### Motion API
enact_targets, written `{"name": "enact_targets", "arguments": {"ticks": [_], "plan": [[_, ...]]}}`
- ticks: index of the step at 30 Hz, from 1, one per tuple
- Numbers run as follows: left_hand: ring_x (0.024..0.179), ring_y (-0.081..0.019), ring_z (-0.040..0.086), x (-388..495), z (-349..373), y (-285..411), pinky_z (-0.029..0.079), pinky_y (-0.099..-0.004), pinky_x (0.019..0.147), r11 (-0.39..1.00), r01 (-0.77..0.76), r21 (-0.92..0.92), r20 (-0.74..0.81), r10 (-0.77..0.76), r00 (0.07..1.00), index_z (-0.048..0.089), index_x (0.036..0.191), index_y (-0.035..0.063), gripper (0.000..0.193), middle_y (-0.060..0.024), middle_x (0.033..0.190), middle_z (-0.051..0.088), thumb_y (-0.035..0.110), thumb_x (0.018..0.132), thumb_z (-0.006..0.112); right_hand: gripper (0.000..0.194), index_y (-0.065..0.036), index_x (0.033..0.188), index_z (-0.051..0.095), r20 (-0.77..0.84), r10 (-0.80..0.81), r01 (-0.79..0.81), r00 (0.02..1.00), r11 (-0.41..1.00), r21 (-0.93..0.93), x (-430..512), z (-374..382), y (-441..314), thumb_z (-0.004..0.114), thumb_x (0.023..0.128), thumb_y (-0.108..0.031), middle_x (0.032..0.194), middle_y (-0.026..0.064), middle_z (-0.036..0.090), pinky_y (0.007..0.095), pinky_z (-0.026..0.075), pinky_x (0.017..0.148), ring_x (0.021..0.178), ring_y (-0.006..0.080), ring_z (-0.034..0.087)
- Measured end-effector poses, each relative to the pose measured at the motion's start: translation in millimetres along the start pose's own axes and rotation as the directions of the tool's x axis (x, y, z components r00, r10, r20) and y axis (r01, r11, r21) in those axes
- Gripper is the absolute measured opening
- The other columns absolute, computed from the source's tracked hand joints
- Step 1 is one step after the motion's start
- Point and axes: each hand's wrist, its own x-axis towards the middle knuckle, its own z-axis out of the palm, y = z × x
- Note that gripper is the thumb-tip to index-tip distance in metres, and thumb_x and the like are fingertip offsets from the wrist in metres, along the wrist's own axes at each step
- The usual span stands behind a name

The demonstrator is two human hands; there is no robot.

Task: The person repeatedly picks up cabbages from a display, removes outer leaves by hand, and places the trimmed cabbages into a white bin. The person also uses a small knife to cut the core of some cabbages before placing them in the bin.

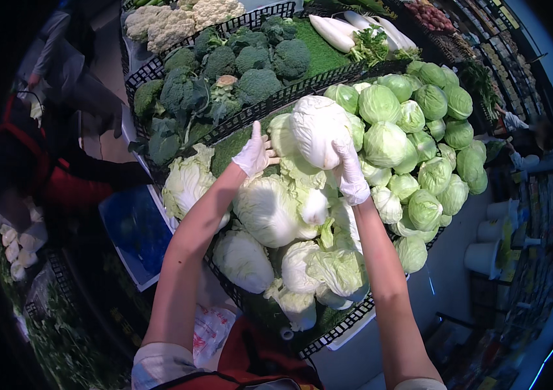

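Observation:
My right hand, in a thin white glove, grips a pale napa cabbage by its lower right side. The cabbage is over the rear of a heap of napa cabbages; whether it touches those beneath cannot be told. To its left is my left hand, also gloved, with fingers apart and thumb up, holding nothing. A loose-leaved napa cabbage lies at the heap's left edge, partly behind my left forearm. Round green cabbages are piled directly right of my right hand.
Beyond a black lattice divider lie broccoli heads, cauliflower and white radishes. A blue bin stands left of the display. One person is at upper left, another at far right. White buckets stand at right.

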Motion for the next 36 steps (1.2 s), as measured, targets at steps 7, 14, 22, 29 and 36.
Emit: {"name": "enact_targets", "arguments": {"ticks": [7,14,22,29,36], "plan": [[0.121,-0.0332,0.054,-79.4,-15.0,2.8,0.041,-0.0412,0.101,0.344,-0.112,0.932,0.023,0.252,0.967,0.048,0.135,0.0000,0.052,-0.0217,0.128,0.058,0.038,0.100,0.044,0.073,-0.003,0.143,0.036,0.208,0.166,-0.183,0.964,0.981,0.065,8.9,47.2,29.6,0.074,0.085,-0.024,0.134,0.0104,0.051,0.0370,0.043,0.104,0.123,0.0217,0.050],[0.108,-0.0301,0.059,-146.3,-4.6,-22.6,0.044,-0.0354,0.095,0.100,-0.382,0.919,0.334,0.323,0.886,0.059,0.119,-0.0022,0.040,-0.0187,0.112,0.062,0.031,0.098,0.050,0.101,0.000,0.148,0.024,0.134,0.084,-0.008,0.987,0.873,-0.487,19.8,61.1,84.5,0.085,0.072,-0.027,0.141,0.0170,0.044,0.0390,0.036,0.109,0.130,0.0272,0.044],[0.107,-0.0372,0.054,-162.5,3.5,-41.1,0.042,-0.0429,0.095,0.070,-0.283,0.957,0.235,0.386,0.892,0.062,0.114,0.0034,0.039,-0.0182,0.110,0.062,0.036,0.094,0.056,0.092,0.001,0.141,0.039,0.044,-0.117,0.071,0.992,0.235,-0.969,1.0,40.0,18.3,0.087,0.066,-0.026,0.140,0.0224,0.046,0.0415,0.034,0.111,0.131,0.0367,0.043],[0.113,-0.0357,0.051,-156.0,4.7,-56.3,0.040,-0.0412,0.099,-0.046,-0.321,0.946,0.299,0.503,0.811,0.057,0.121,0.0036,0.037,-0.0209,0.121,0.056,0.030,0.096,0.052,0.090,-0.003,0.139,0.040,-0.391,0.051,-0.393,0.919,0.066,-0.917,-34.2,-8.7,31.9,0.086,0.067,-0.028,0.117,0.0214,0.064,0.0365,0.049,0.094,0.108,0.0321,0.063],[0.128,-0.0382,0.040,-187.3,47.2,-47.6,0.032,-0.0446,0.108,-0.383,-0.170,0.908,0.413,0.754,0.511,0.051,0.132,0.0063,0.046,-0.0220,0.138,0.042,0.018,0.089,0.063,0.035,-0.001,0.116,0.061,-0.237,-0.195,-0.061,0.952,0.637,-0.769,-110.4,-31.2,-49.6,0.064,0.081,-0.005,0.091,0.0034,0.068,0.0257,0.051,0.067,0.075,0.0098,0.061]]}}
